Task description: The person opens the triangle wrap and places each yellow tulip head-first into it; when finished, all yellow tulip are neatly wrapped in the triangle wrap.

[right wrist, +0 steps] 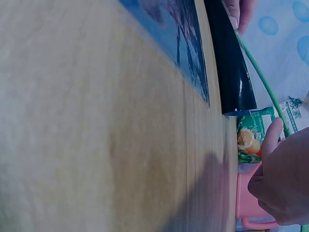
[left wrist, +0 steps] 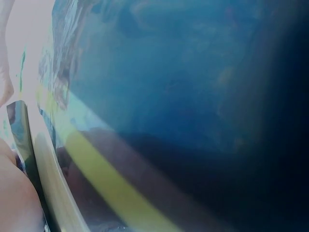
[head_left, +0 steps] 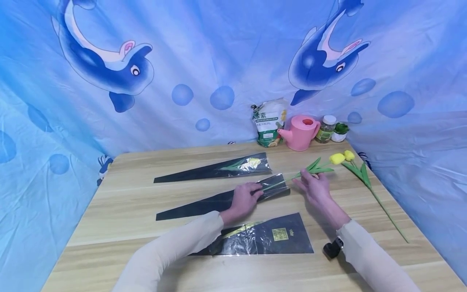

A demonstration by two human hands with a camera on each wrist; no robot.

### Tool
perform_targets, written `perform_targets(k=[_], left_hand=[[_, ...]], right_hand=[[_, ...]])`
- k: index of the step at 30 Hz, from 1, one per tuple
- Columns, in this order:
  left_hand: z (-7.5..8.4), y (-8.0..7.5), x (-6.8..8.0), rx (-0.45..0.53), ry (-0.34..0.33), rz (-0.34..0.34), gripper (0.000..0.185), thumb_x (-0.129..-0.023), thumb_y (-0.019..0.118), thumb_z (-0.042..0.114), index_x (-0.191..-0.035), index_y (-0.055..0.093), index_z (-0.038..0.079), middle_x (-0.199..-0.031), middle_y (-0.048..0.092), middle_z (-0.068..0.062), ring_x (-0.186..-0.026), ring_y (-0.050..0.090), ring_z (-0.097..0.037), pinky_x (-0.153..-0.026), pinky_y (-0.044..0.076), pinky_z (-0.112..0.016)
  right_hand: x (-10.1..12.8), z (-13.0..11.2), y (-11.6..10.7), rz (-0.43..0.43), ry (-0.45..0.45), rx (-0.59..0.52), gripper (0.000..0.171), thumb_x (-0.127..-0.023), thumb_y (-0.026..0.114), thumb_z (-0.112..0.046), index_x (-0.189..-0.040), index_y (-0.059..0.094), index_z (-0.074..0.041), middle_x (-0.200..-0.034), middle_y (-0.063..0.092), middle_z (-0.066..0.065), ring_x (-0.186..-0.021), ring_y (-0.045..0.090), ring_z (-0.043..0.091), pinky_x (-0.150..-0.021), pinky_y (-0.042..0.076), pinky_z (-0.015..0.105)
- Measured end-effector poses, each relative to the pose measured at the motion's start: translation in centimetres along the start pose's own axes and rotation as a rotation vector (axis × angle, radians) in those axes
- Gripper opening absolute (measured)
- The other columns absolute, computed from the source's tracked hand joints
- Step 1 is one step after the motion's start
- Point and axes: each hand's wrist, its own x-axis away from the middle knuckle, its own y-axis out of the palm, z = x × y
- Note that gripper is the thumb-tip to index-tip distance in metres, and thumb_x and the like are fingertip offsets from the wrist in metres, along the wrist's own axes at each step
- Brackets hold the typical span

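A yellow artificial tulip point(head_left: 337, 158) with green leaves is held in my right hand point(head_left: 316, 188), whose fingers pinch its stem near the leaves. The stem point(right wrist: 260, 75) slants down toward the middle black flower sleeve point(head_left: 204, 206). At that sleeve's wide end, my left hand point(head_left: 243, 201) rests low and its thumb and finger pinch the stem's lower end. Whether the tip is inside the sleeve I cannot tell. Behind lies another sleeve point(head_left: 189, 173) with a yellow tulip point(head_left: 254, 163) in it. A third sleeve point(head_left: 260, 239), with a gold print, lies in front.
Another tulip point(head_left: 349, 155) lies along the table's right side, its stem pointing forward. At the back right stand a white-green bag point(head_left: 269, 123), a pink watering can point(head_left: 300, 134), a lidded jar point(head_left: 326, 129) and a small potted plant point(head_left: 340, 133). Blue cloth hangs around the table point(head_left: 109, 227).
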Motion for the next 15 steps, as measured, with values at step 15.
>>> perform_targets(k=[15], left_hand=[[0.10,0.05,0.14,0.026,-0.024,0.003,0.027,-0.088,0.078,0.015,-0.113,0.075,0.006,-0.117,0.071,-0.011,-0.116,0.064,-0.028,-0.103,0.047,-0.038]], right_hand=[[0.12,0.27,-0.35,-0.080,0.014,-0.029,0.015,-0.107,0.048,-0.022,-0.111,0.045,-0.008,-0.104,0.049,0.004,-0.091,0.058,0.015,-0.100,0.050,0.039]])
